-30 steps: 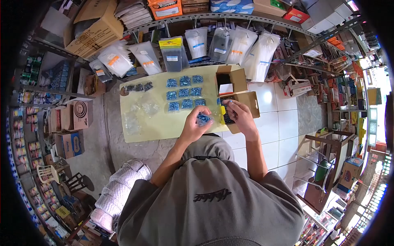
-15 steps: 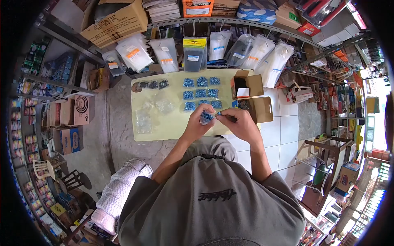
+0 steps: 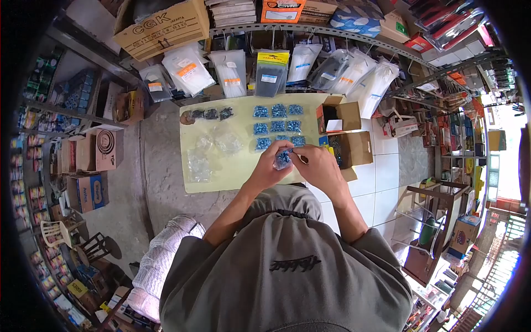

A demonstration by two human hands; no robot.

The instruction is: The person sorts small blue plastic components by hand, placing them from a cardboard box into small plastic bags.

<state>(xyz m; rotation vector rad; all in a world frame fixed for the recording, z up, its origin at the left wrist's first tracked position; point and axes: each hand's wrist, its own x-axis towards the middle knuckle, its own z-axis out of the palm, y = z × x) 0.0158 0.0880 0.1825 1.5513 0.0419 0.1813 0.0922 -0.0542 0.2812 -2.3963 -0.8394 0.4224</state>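
Note:
Between my hands is a small clear bag of blue pieces [image 3: 283, 160]. My left hand [image 3: 266, 170] is closed around its left side. My right hand [image 3: 319, 169] has its fingers pinched at the bag's upper right edge; whatever sits between those fingertips is too small to make out. Just beyond my hands, filled bags of blue pieces [image 3: 277, 126] lie in rows on the pale yellow table [image 3: 243, 172]. Clear plastic bags [image 3: 227, 139] and small bags of dark pieces [image 3: 212, 114] lie on the table's left part.
Two open cardboard boxes [image 3: 360, 148] stand at the table's right edge. Packs of cable ties [image 3: 271, 74] hang from the shelf rail behind the table. A white wrapped roll [image 3: 164, 264] lies at the lower left, and a wooden frame [image 3: 437, 232] stands at the right.
The view has shifted slightly, so the table and boxes appear further right. My right hand has come closer to my left, and its fingertips have moved to the bag's opening.

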